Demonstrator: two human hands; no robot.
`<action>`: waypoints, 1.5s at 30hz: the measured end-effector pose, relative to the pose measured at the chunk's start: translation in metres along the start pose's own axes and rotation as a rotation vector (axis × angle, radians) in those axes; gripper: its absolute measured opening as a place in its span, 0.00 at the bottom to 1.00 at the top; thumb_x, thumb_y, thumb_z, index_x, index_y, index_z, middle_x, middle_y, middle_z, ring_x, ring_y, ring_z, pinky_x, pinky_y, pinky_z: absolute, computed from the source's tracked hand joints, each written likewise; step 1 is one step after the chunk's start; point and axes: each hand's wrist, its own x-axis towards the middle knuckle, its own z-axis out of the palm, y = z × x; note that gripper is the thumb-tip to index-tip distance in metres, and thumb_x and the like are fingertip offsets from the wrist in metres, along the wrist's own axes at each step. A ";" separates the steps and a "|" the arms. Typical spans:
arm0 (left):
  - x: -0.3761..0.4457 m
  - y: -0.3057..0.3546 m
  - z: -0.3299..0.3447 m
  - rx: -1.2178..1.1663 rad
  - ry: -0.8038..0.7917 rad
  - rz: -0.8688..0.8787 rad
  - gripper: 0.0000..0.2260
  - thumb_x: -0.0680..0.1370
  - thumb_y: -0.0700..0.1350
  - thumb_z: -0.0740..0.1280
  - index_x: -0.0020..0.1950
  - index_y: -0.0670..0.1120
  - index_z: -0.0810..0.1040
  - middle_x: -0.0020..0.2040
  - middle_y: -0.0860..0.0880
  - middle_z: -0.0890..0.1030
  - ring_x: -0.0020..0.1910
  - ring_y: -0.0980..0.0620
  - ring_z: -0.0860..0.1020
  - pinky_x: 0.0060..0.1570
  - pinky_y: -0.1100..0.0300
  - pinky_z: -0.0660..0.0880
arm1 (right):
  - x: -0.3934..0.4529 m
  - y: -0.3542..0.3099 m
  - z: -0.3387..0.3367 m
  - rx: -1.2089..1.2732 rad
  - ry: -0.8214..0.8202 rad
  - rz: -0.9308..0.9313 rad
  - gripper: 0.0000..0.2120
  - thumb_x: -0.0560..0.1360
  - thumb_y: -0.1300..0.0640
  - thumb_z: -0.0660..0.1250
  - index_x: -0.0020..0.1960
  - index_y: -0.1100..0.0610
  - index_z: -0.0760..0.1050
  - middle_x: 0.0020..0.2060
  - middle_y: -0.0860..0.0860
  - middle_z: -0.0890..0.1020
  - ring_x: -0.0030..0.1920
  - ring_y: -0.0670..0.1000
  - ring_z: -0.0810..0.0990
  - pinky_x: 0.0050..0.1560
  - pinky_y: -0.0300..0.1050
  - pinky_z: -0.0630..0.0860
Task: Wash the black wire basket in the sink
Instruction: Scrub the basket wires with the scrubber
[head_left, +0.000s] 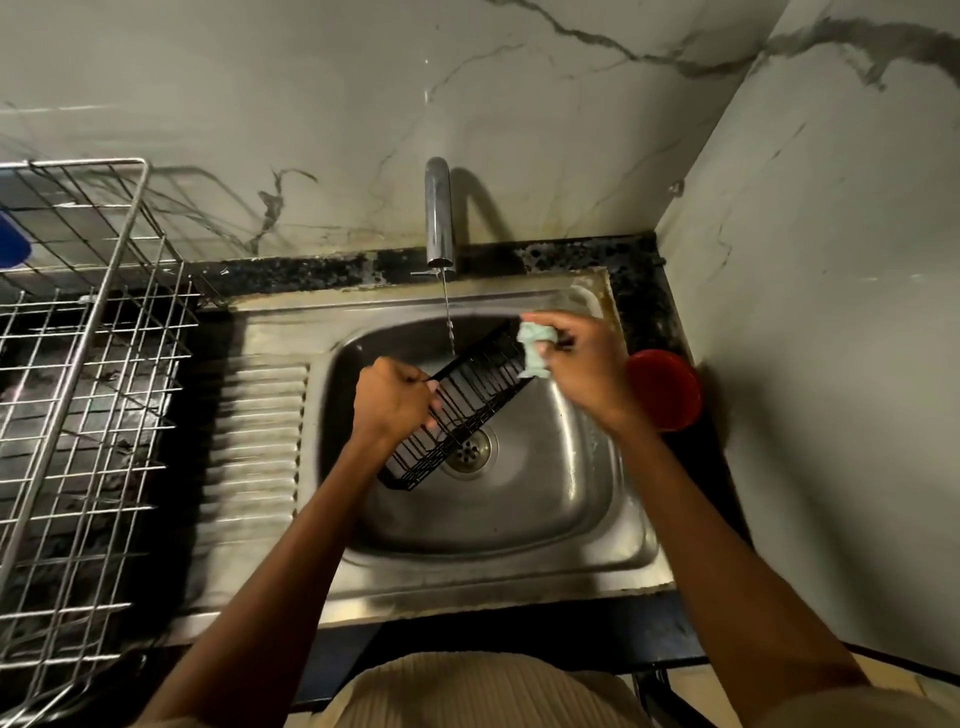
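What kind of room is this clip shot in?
Most likely a home kitchen, at the washing-up corner: a stainless steel sink with a ribbed drainboard, a running tap on a marble-look wall, and a metal wire dish rack on the dark counter beside it.

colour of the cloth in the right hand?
Pale mint green cloth, head view, gripped by the right hand.

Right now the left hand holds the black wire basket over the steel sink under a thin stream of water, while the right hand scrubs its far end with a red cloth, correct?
Not quite: the head view shows the cloth is pale green, not red. Otherwise correct: left hand grips the black wire basket over the steel sink, right hand at its far end.
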 end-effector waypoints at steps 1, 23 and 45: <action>-0.001 0.002 0.000 0.018 -0.005 0.019 0.10 0.80 0.40 0.69 0.38 0.43 0.83 0.33 0.48 0.85 0.29 0.49 0.84 0.37 0.54 0.83 | 0.001 -0.007 0.016 -0.001 -0.035 -0.033 0.20 0.76 0.72 0.65 0.62 0.56 0.80 0.58 0.49 0.82 0.48 0.40 0.82 0.49 0.35 0.80; 0.005 -0.007 -0.023 0.243 0.159 0.284 0.10 0.74 0.46 0.66 0.35 0.49 0.84 0.32 0.50 0.84 0.34 0.49 0.81 0.38 0.52 0.78 | 0.011 -0.013 0.106 -0.660 -0.146 -0.546 0.13 0.82 0.48 0.53 0.48 0.52 0.73 0.42 0.51 0.77 0.44 0.53 0.74 0.50 0.51 0.66; -0.013 -0.028 -0.006 -0.261 -0.540 0.132 0.04 0.80 0.39 0.68 0.48 0.41 0.82 0.44 0.47 0.84 0.44 0.49 0.84 0.48 0.49 0.83 | 0.038 -0.025 0.101 -0.669 -0.049 -0.548 0.17 0.75 0.53 0.63 0.28 0.55 0.76 0.24 0.51 0.78 0.25 0.50 0.67 0.39 0.46 0.76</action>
